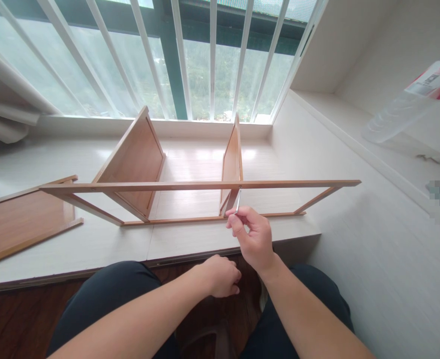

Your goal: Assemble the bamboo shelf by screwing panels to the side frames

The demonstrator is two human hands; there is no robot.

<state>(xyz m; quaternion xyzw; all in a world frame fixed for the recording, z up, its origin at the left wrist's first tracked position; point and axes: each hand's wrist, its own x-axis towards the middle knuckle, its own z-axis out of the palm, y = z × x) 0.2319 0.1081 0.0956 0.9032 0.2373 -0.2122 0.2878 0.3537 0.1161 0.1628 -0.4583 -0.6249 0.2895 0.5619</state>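
Note:
My right hand (255,237) pinches a thin silver hex key (238,200) between thumb and fingers. The key's upper end meets the long front rail of a wooden frame (190,186), at the joint with the right panel. That upright wooden panel (232,154) stands behind the rail. A second upright panel (133,164) joins the frame further left. My left hand (222,275) rests lower, over my lap and below the ledge edge. Its fingers curl closed, and whatever they may hold is hidden.
A separate wooden panel (21,219) lies on the white ledge (108,244) at left. Barred windows (193,70) run along the back, beside a grey curtain (6,94). A plastic bottle (403,107) stands on the right-hand shelf, near small metal pieces (429,158).

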